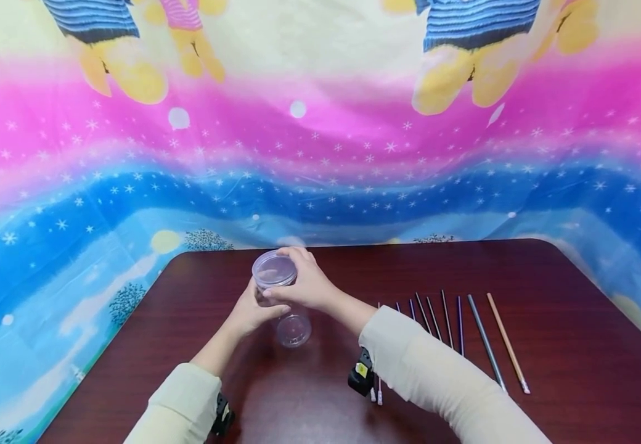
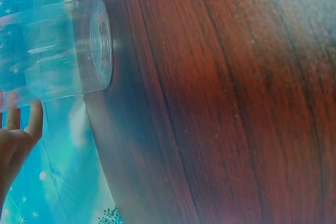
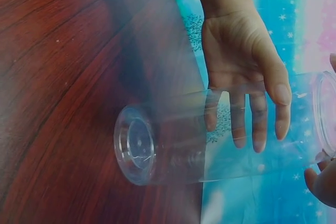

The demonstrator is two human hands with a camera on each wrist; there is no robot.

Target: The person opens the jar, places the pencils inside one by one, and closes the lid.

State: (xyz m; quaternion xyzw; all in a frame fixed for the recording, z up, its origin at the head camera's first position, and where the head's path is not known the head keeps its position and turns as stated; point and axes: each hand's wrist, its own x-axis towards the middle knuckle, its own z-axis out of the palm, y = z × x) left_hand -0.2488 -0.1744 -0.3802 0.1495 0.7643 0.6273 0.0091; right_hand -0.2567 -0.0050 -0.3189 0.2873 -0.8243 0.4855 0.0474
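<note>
A tall clear plastic jar (image 1: 294, 331) is tilted over the middle of the table, its round top (image 1: 275, 269) away from me and its base nearer. My left hand (image 1: 251, 311) holds the jar's body from the left. In the right wrist view, the left fingers (image 3: 241, 124) show through the clear wall, with the thumb on the near side. Around the top rim, my right hand (image 1: 312, 283) grips with thumb and fingers spread across it. The base of the jar (image 2: 100, 45) hangs close over the wood in the left wrist view.
Right of the hands, several pencils lie in a row on the dark red wooden table (image 1: 564, 296), among them an orange pencil (image 1: 506, 339) and a grey-blue pencil (image 1: 485, 339). The right sleeve (image 1: 437, 376) covers some of them. A printed cloth (image 1: 320, 142) hangs behind the table.
</note>
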